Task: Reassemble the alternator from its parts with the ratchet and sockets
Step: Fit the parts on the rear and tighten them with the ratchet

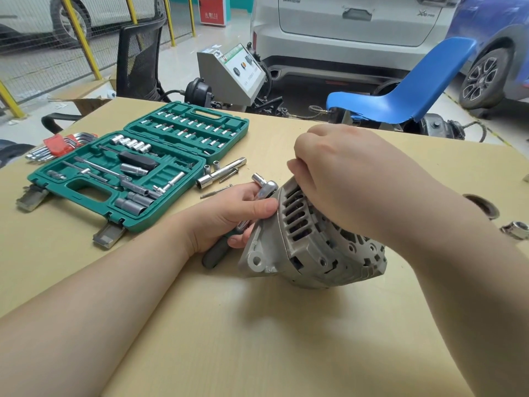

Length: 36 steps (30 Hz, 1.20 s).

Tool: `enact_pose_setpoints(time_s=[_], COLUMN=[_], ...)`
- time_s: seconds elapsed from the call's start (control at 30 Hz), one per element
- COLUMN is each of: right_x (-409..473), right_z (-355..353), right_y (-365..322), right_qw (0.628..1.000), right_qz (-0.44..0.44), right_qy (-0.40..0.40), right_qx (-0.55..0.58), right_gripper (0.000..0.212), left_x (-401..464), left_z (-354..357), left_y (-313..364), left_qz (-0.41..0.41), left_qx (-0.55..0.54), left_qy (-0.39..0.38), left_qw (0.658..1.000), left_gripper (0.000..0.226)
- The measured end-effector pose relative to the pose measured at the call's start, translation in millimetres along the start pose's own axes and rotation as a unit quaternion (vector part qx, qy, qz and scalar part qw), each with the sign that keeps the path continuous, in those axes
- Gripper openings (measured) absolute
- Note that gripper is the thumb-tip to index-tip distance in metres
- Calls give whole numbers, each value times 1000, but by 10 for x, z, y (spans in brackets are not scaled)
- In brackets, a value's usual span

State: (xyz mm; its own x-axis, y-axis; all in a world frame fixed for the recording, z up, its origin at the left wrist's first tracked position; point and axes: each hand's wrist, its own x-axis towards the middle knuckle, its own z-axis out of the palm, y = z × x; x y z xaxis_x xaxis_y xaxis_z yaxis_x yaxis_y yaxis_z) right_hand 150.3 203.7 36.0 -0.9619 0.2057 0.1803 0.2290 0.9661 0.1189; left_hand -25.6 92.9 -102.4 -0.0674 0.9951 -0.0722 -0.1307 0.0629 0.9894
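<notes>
On the left of the desk (pixel 171 325) lies an open green tool case (pixel 137 164), one half holding rows of small bits, the other sockets, extension bars and a black-handled driver, with a few loose sockets (pixel 211 170) just beside its right edge. The left hand (pixel 229 216) has its grip curled round the ratchet (pixel 252 207), thumb against the alternator (pixel 312 242). That grey, slotted, finned housing sits tilted on the desk right of centre, the right hand (pixel 352 179) on top with fingers curled over its upper edge.
</notes>
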Motion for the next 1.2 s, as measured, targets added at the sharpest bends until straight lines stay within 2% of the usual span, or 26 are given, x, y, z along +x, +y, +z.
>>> enact_pose_setpoints(time_s=[0.1, 0.2, 0.4, 0.53, 0.6, 0.67, 0.8, 0.9, 1.0, 1.1, 1.2], right_x=[-22, -66, -24, 16, 22, 10, -32, -50, 36, 255, 424], right_z=[-47, -91, -24, 7, 30, 24, -34, -40, -15, 5, 82], right_y=[102, 176, 147, 90, 83, 109, 313, 372, 303, 154, 6], right_qw=[997, 991, 993, 998, 999, 996, 966, 960, 962, 976, 986], right_qz=[15, 4, 27, 26, 19, 28, 55, 47, 44, 38, 33], right_qy=[4, 4, -6, -9, -7, 22, 139, 151, 108, 13, -73], right_qx=[77, 136, 118, 57, 45, 81, 209, 232, 247, 216, 149], right_gripper=[34, 23, 13, 16, 25, 34, 28, 25, 20, 28, 34], left_x=[0, 1, 8, 8, 9, 13, 14, 5, -5, -35, -78], left_z=[10, 19, 13, 16, 6, -3, 7, 0, 15, 26, 16], left_y=[8, 13, 10, 21, 5, -14, -17, -21, 16, 68, 157], left_qz=[4, 2, -7, -10, -4, 0, 0, -4, -2, 4, 7], left_qx=[-2, -5, -18, -8, -2, -3, -10, -13, 3, 30, 113], left_qy=[-4, -1, -5, -9, 0, 8, 29, 34, 44, 63, 87], left_qw=[1000, 1000, 1000, 1000, 1000, 1000, 1000, 999, 999, 998, 990], left_gripper=[46, 50, 49, 44, 49, 60, 75, 71, 35, 52, 42])
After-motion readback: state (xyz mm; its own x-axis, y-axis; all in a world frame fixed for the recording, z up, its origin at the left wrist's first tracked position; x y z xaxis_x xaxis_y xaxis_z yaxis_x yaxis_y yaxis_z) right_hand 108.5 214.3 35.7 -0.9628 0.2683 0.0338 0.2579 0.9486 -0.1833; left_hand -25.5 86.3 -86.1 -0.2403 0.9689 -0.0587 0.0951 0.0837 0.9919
